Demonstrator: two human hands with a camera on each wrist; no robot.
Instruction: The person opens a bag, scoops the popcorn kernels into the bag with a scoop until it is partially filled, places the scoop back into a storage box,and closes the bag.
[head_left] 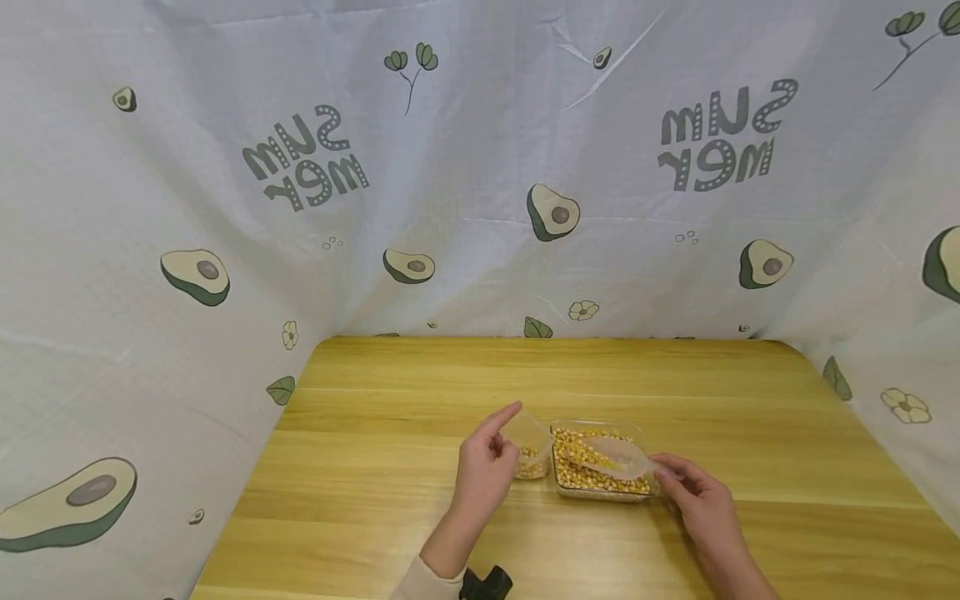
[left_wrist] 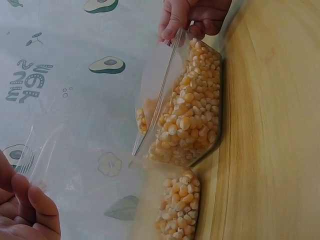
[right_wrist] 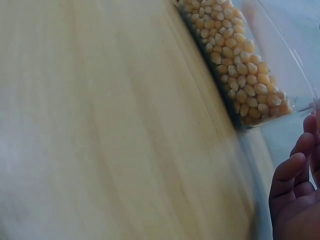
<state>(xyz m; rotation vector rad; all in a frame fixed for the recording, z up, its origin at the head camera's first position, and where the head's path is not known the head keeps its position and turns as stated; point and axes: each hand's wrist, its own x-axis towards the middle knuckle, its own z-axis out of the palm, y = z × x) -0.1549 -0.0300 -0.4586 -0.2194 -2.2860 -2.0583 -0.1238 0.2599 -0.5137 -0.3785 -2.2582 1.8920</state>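
My left hand [head_left: 486, 467] grips the top edge of a clear plastic bag [head_left: 527, 432] and holds its mouth up. Corn kernels [left_wrist: 179, 207] fill the bag's bottom, which stands on the table just left of a rectangular glass container [head_left: 600, 495]. The container is full of yellow corn kernels [left_wrist: 192, 107]. Between thumb and fingers, my right hand [head_left: 703, 504] pinches the handle of a translucent plastic scoop [head_left: 630, 457]. Some kernels lie in the scoop, which is over the container with its tip pointing left toward the bag. In the right wrist view, the container's near corner shows beside my fingers [right_wrist: 290, 167].
Everything stands on a wood-grain table [head_left: 390, 417]. A pale curtain [head_left: 465, 167] printed with avocados closes off the back and both sides. A black device [head_left: 486, 583] is strapped at my left wrist by the cream sleeve [head_left: 429, 581].
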